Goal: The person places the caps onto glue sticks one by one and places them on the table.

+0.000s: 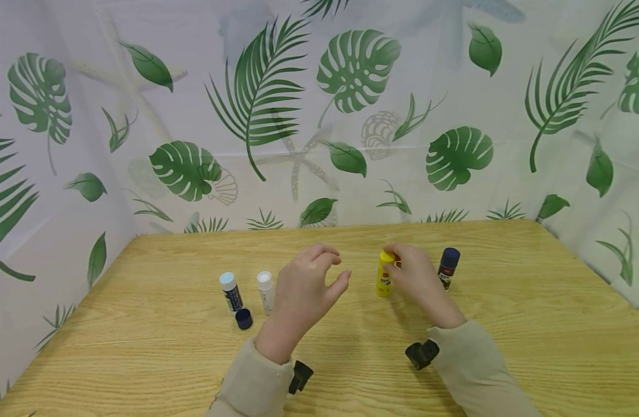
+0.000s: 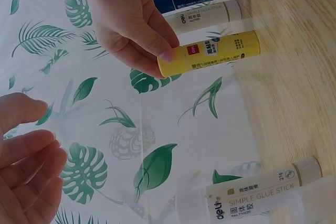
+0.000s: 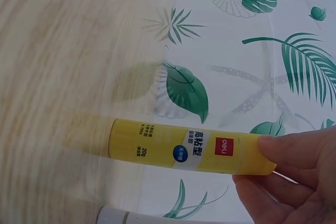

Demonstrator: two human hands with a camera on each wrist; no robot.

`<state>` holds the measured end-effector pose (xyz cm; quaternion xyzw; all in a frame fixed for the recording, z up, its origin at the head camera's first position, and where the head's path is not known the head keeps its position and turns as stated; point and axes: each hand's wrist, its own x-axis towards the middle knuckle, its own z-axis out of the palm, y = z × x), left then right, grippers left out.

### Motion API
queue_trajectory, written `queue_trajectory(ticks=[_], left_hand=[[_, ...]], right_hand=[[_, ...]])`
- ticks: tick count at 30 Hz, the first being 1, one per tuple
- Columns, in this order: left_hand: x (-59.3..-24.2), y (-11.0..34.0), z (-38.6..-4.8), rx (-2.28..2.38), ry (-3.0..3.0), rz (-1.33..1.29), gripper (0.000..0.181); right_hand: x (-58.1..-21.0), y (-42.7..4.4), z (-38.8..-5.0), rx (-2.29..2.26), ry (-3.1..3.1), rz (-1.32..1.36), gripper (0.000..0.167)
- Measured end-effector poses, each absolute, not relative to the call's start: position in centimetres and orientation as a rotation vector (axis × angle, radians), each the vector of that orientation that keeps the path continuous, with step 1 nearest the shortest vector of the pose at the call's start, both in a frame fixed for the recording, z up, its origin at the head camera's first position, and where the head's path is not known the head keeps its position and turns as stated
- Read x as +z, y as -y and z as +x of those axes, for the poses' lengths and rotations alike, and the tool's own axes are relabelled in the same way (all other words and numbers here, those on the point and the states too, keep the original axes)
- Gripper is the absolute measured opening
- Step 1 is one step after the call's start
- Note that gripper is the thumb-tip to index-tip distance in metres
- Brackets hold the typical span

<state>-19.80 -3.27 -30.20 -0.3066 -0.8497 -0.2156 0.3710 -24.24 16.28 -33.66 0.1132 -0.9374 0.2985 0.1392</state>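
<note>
My right hand (image 1: pixel 415 281) pinches the top end of an upright yellow glue stick (image 1: pixel 384 282); the right wrist view shows thumb and fingers on the end of the yellow tube (image 3: pixel 194 146). A dark blue capped glue stick (image 1: pixel 448 267) stands just right of that hand. My left hand (image 1: pixel 304 289) is raised with relaxed, bent fingers and nothing between them, also in the left wrist view (image 2: pixel 29 161). Beside it stands a white glue stick (image 1: pixel 265 289), partly covered by the hand in the head view.
Left of the white stick stands a dark blue glue stick (image 1: pixel 231 292) with a pale top showing. Its dark blue cap (image 1: pixel 243 319) lies near it on the wooden table (image 1: pixel 142 347). A leaf-patterned cloth (image 1: pixel 278 191) hangs behind the table and along its sides.
</note>
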Motion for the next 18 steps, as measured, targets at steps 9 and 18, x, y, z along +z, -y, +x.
queue_trajectory(ticks=[9,18], left_hand=[[-30.22,3.31,-19.79,-0.553,2.175,-0.792,0.015],[-30.28,3.36,-19.8,-0.544,2.19,-0.783,0.015]], right_hand=[[-33.67,-16.31,-24.25,0.862,2.698,0.342,0.03],[-33.54,-16.36,-24.23,0.863,2.714,0.325,0.032]])
